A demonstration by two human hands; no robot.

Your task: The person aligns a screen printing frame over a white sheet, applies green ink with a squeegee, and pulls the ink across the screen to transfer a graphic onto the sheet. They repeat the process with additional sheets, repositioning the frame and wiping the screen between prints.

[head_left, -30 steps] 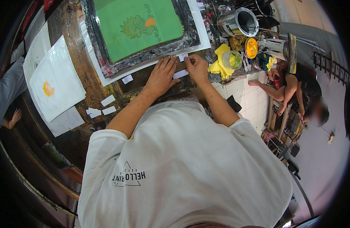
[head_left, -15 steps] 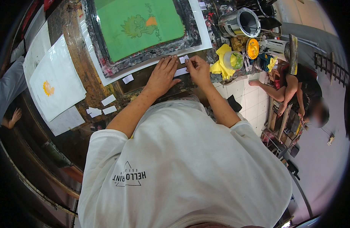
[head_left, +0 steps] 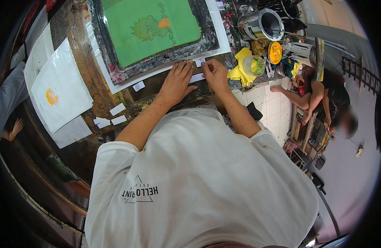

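My left hand (head_left: 179, 80) lies flat, fingers stretched out, along the near edge of a white sheet (head_left: 218, 25) under a printing screen. Right beside it, my right hand (head_left: 216, 76) has its thumb and fingers pinched at a small white paper slip (head_left: 200, 62) by the sheet's edge. Another white slip (head_left: 196, 77) lies between the two hands. The screen has a dark, paint-stained frame (head_left: 157, 58) and a green mesh (head_left: 120, 20) with a cartoon figure in outline and an orange patch.
More slips (head_left: 118, 108) lie left of my forearm, near stacked white sheets (head_left: 62, 82) with a yellow-orange print. To the right stand a metal can (head_left: 261, 25), a yellow cloth (head_left: 239, 68), a plastic cup (head_left: 254, 65) and orange paint (head_left: 275, 52). Another person (head_left: 339, 95) sits at far right.
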